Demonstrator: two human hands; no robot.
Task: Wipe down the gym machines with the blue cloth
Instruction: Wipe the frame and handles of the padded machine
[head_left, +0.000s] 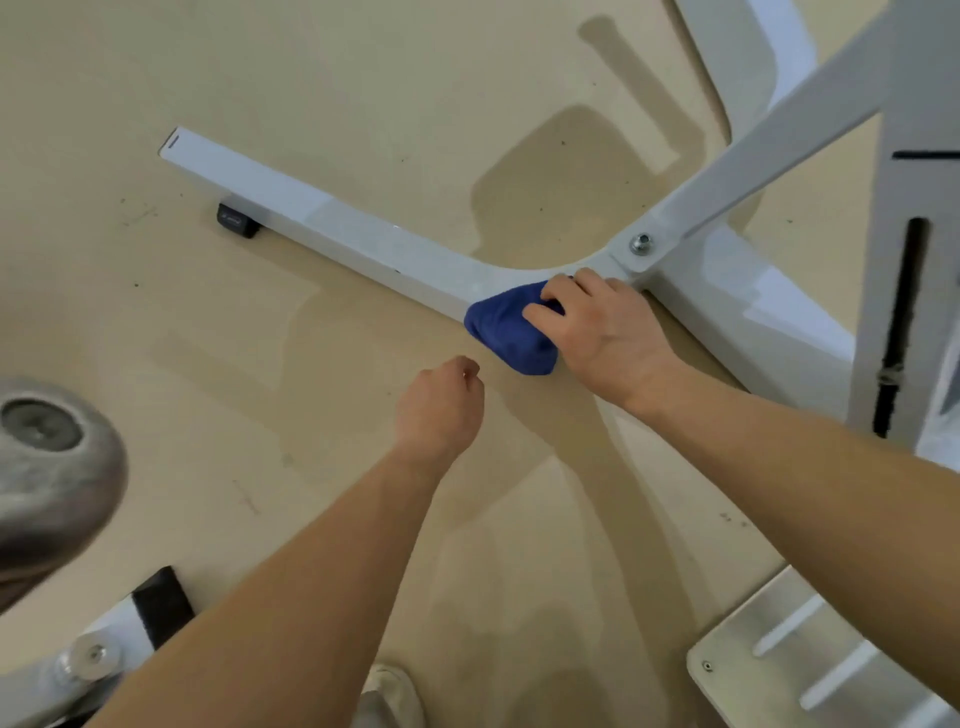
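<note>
Blue cloth (511, 325): bunched into a wad, lying on the white floor beam (332, 228) of the gym machine, draped over the beam's near edge, close to where the beam curves into the joint.
Right hand (597, 332): on top of the cloth, fingers curled round its right part and pressing it to the beam; the thumb side lies toward the joint.
Left hand (441, 410): in the air over the floor (311, 78), fingers curled into a loose fist, holding nothing; just beside the cloth's near-left corner, not touching it.
Beam: runs from its capped end at upper left down to the right, flat on the beige floor; a black rubber foot (236, 221) shows under its near side toward the far end.
Joint: a bolt (641, 243) sits in the bracket just beyond the right hand's knuckles; a white diagonal strut (779, 140) rises from it to the upper right.
Upright column (909, 312): white, at the right edge, with a long dark slot down its face.
Metal plate (810, 660): lower right corner, with raised ribs, under the right forearm.
Grey padded roller (47, 457): left edge, blurred, well apart from the hands.
Shoe (387, 696): at the bottom edge, between the two forearms.
Shadows: dark shapes of the machine and of the arms fall on the floor round the beam.
</note>
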